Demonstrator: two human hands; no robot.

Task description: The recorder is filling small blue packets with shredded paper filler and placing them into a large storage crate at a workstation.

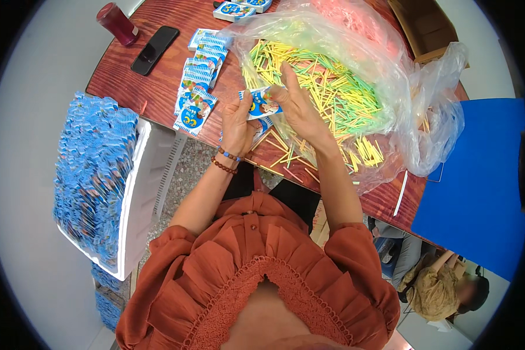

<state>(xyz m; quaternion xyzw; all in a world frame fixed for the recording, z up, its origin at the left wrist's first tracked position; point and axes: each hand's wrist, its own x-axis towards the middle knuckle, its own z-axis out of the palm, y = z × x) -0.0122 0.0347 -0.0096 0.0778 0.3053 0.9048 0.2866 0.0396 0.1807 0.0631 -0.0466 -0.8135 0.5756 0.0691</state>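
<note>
We look down from the person's head, close above the table [157,81]; the single fisheye view bends edges near its rim.

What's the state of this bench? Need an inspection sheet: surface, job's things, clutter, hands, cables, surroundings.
Surface: reddish wooden table, mostly covered on the right side.
Job's things: small blue-and-white packet held between both hands; a row of like packets lying on the table to the left; clear plastic bag open, full of yellow and green sticks; loose sticks at the table's near edge.
Clutter: black phone, dark red bottle.
Hands: left hand and right hand both grip the packet; beaded bracelets on the left wrist.
Cables: nothing seen.
Surroundings: white crate stacked with blue packets at left; blue panel at right; another person seated lower right.
</note>
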